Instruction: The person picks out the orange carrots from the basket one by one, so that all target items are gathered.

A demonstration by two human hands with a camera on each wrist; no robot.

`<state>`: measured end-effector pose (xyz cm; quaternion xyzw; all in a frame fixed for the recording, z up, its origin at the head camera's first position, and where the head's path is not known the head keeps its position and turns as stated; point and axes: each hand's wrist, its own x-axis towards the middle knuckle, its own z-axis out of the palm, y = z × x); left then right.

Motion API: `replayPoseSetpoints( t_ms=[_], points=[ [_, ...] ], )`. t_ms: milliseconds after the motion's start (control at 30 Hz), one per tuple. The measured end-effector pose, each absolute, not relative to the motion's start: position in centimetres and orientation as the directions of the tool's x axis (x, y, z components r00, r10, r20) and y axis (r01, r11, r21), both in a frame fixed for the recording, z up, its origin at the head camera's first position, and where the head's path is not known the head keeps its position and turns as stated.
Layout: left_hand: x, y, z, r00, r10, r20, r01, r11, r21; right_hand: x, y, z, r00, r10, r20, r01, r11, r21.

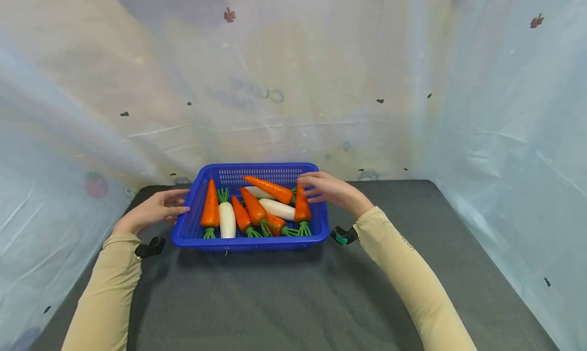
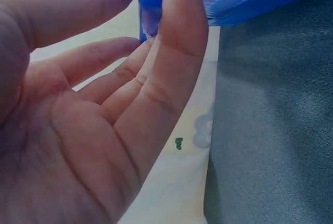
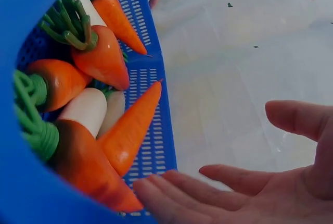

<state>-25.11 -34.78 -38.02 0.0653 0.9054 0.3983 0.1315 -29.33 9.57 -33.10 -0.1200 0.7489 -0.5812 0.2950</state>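
Carrots (image 1: 210,206) in blue basket (image 1: 252,242), left hand (image 1: 153,210) pinching its rim, right hand (image 1: 332,191) spread

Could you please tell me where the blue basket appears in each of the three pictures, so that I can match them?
Head: the blue basket is slightly left of centre and below it.
Left wrist: only part of it shows, along the top, from near the middle to the right edge.
Right wrist: it takes up the left half, cut off by the picture's edges.
Shared landmark: the left hand, at the basket's rim in all three views.
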Motion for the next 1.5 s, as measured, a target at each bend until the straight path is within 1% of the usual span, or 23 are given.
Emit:
replayPoseSetpoints(
  t_ms=[200,367,500,700,900,1200,1333,1500],
  points=[
    [-25.2,-34.6,-37.6,-0.958,0.219,-0.186,0.009,0.671,0.741,-29.6,8.3,-33.0,-0.810,-0.465,-0.358,0.181,0.381,-0.906],
    [-25.0,-34.8,-37.5,-0.959,0.219,-0.178,0.019,0.680,0.733,-29.9,7.4,-33.1,-0.824,-0.412,-0.388,0.208,0.416,-0.885],
    [-24.7,-35.1,-37.7,-0.960,0.213,-0.181,0.016,0.687,0.726,-30.0,6.6,-33.2,-0.824,-0.381,-0.419,0.221,0.465,-0.858],
    [-24.4,-35.2,-37.5,-0.959,0.207,-0.194,0.002,0.688,0.725,-30.2,5.7,-33.7,-0.814,-0.393,-0.428,0.150,0.569,-0.809],
    [-24.9,-34.9,-37.4,-0.957,0.212,-0.197,-0.001,0.678,0.735,-30.7,5.6,-33.8,-0.815,-0.394,-0.425,0.080,0.650,-0.756],
    [-25.0,-34.4,-37.3,-0.956,0.220,-0.194,0.009,0.684,0.730,-31.1,5.8,-33.7,-0.824,-0.362,-0.435,0.091,0.673,-0.734],
    [-25.1,-34.5,-37.4,-0.957,0.207,-0.205,-0.008,0.684,0.729,-31.2,5.7,-34.0,-0.834,-0.368,-0.411,0.039,0.703,-0.710],
    [-25.0,-34.4,-37.7,-0.956,0.217,-0.196,0.004,0.681,0.733,-31.4,5.5,-34.6,-0.841,-0.382,-0.383,-0.024,0.734,-0.679]
  ],
)
